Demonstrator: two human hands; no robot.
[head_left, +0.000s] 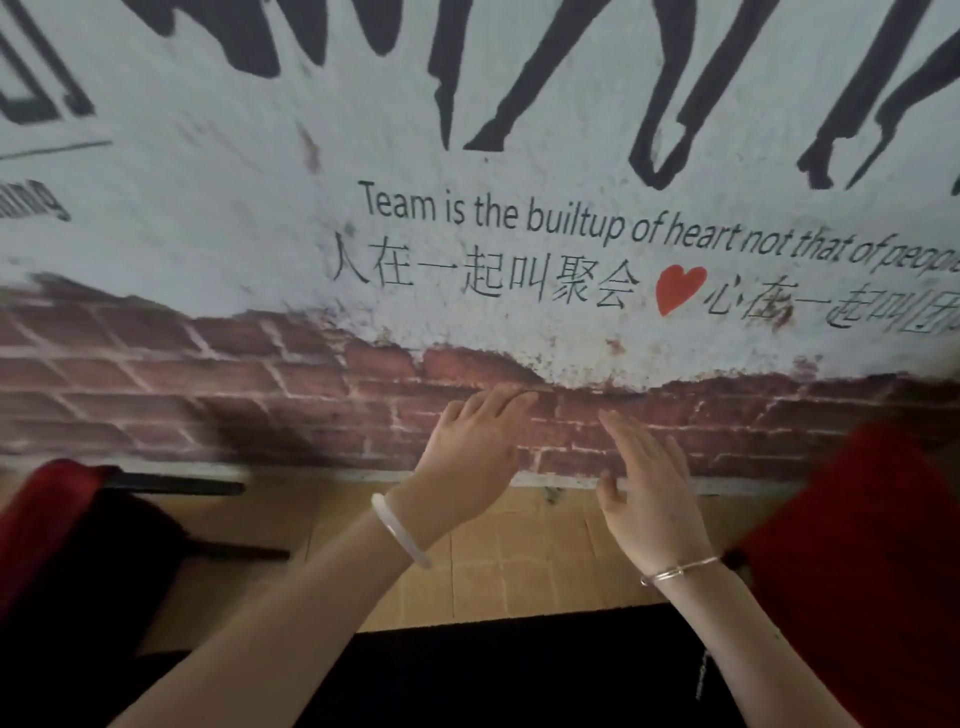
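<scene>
Nearest lies a dark mat (519, 670), and beyond it a tan tiled floor (519, 566) runs to the foot of the wall (218, 218). Red cloth (47, 519) shows at the left edge and more red fabric (857, 545) at the right. Both forearms reach forward, one with a white bangle (400, 530) and the other with a thin metal bracelet (680, 569). The left hand (467, 457) is flat, fingers straight and together, its tips on the brick-print band (208, 374) near the band's upper edge. The right hand (652, 493), just beside it, is open with fingers slightly spread and holds nothing; whether it touches the band cannot be told. Above are pale plaster, printed lettering (571, 218), a red heart (678, 288) and black leg silhouettes (545, 78).
</scene>
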